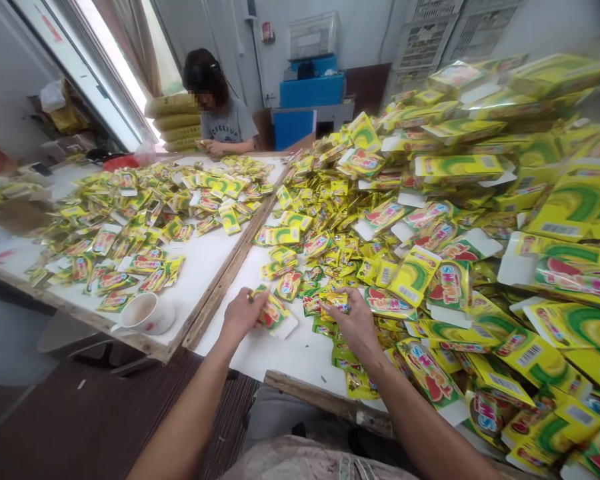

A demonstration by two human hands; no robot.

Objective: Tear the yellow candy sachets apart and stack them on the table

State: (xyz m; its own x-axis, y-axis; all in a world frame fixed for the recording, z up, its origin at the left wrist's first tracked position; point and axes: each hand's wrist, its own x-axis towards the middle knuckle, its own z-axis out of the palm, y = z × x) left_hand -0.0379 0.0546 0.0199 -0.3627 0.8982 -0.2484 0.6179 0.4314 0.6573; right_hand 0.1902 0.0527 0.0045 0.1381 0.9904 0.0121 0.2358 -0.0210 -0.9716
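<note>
My left hand [244, 313] is closed on a small yellow-green printed box [276, 317], thumb on top, its white end flap pointing toward me. My right hand [353, 323] reaches into the small shiny packets at the pile's near edge. Its fingers close round a yellow packet [336, 303]. Several more packets [347, 360] lie beneath and beside that hand. Just right of it rests a flattened box [387, 303] with a watermelon print. Beyond my left hand sits another printed box [289, 285].
A tall heap of yellow boxes [480, 167] rises on the right. Wooden edging [230, 267] divides my table from the left one, which bears a pile of filled boxes [145, 213] and a white cup [145, 313]. Across the tables a person [225, 120] sits working.
</note>
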